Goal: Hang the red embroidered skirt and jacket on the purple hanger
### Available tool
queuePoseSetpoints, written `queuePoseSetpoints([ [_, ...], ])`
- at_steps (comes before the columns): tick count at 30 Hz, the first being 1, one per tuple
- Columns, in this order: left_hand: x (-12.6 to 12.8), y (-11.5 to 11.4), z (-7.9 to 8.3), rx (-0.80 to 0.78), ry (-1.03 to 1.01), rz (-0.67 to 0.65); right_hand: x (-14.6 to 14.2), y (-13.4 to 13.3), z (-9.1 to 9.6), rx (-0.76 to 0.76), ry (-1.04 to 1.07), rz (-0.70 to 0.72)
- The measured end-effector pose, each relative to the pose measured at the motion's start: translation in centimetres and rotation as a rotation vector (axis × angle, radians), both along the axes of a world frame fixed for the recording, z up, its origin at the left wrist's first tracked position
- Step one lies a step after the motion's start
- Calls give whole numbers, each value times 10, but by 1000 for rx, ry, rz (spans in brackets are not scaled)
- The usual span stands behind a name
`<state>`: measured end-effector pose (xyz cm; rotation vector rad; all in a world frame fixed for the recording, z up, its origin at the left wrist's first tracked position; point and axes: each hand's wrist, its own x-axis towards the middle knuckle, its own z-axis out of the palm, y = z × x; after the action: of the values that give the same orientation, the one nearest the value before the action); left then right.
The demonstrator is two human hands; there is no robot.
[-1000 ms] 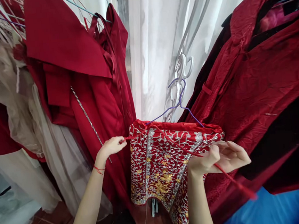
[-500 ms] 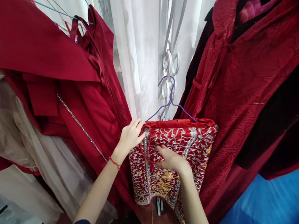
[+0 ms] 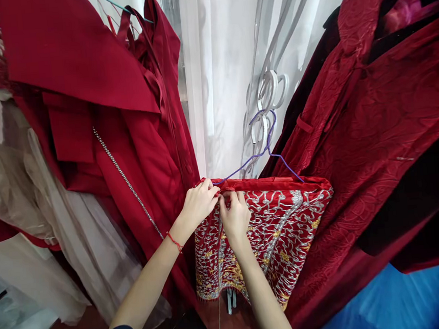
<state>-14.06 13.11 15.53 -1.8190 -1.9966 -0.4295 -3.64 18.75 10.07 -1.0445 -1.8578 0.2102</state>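
A red skirt with silver and gold embroidery hangs by its plain red waistband on a purple wire hanger. My left hand, a red string bracelet on its wrist, is closed on the left end of the waistband. Right beside it, my right hand pinches the band's edge with thumb and fingers. The two hands' fingertips nearly meet. Whatever small part lies between them is hidden by the fingers.
Dark red dresses and a pale sheer gown hang at left. At right hang a patterned red garment and blue fabric. White scrolled metalwork stands before a white curtain.
My right hand has moved up and left from the skirt's front to the waistband and closed there. The left hand keeps its place on the band. The view has shifted slightly.
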Motion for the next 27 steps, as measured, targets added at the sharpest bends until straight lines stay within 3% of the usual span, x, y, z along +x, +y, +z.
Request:
queuePoseSetpoints([
  [10,-1,-2,-5,68,-162,-120,0,-13,-11,55,128,-53],
  [27,11,-8,-15,121,-185,-41,11,-15,-19,119,38,-15],
])
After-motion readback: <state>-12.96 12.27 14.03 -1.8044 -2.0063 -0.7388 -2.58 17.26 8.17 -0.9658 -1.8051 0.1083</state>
